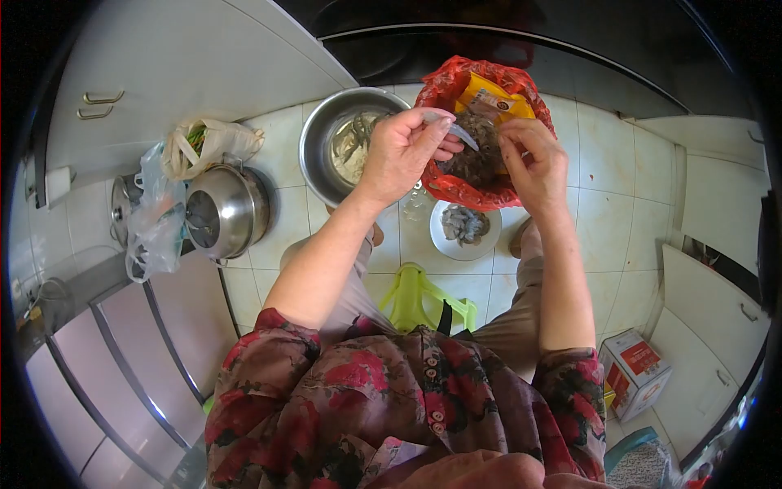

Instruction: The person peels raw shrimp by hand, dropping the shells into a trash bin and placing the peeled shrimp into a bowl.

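My left hand (405, 151) is closed around a grey shrimp (464, 135), whose pale body sticks out past the thumb and fingers. To its right, my right hand (535, 159) is held with thumb and fingertips pinched together; whatever is between them is too small to make out. Both hands are above a red plastic bag (541, 91) holding a dark heap of shrimp shells (471, 165) and a yellow packet (513, 104). Below the bag, a white plate (437, 236) carries several peeled shrimp (465, 224). Left of my left hand, a steel basin (312, 155) contains whole shrimp (352, 147).
A green stool (410, 297) stands on the tiled floor (607, 155) between my legs. To the left are a lidded steel pot (218, 213), a cloth bag (213, 147) and a clear plastic bag (156, 232). A red-and-white box (637, 371) sits by the right cabinets (696, 346).
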